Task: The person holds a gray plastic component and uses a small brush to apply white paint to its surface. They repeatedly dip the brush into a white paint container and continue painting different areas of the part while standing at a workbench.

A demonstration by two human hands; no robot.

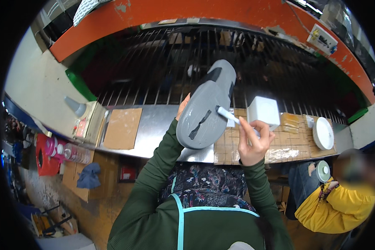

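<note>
A grey shoe (206, 118) with dark patches is held up in the middle, its wet-looking bottom facing me and its wide end nearest. My left hand (182, 107) grips it from behind on the left side; most of that hand is hidden by the shoe. In my right hand (254, 141) is a slim white brush (230, 115), pinched between the fingers. Its dark tip touches the shoe bottom beside a black streak. Just beyond my right hand stands a white square container (263, 111) on the cardboard-covered bench (275, 143).
Dark bars of a rack (154, 75) stretch behind the bench under an orange beam (162, 10). A cardboard piece (123, 128) lies left, a white bowl (323, 133) right. At the right sits a person in yellow (341, 208), with a lidded green cup (323, 171) close by.
</note>
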